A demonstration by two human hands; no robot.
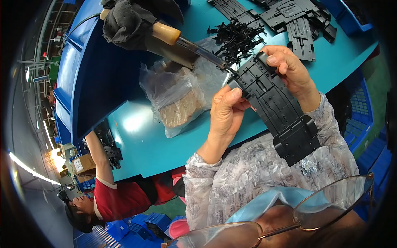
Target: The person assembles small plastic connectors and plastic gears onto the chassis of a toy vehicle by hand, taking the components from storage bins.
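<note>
Black plastic frame (pixel 273 99) is gripped by left hand (pixel 226 109) and right hand (pixel 291 70) over the near edge of the bench (pixel 155 153); clear bag (pixel 173 89) contains brown block (pixel 180 113).

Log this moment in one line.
left hand: holds black part; right hand: holds same part; tan-handled tool: tip near part; nearby: small black pieces

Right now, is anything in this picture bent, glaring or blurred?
Head view: the long light strip at left bows, as fisheye edges do; head view: white glare spots the table; head view: the black part looks fairly sharp.
</note>
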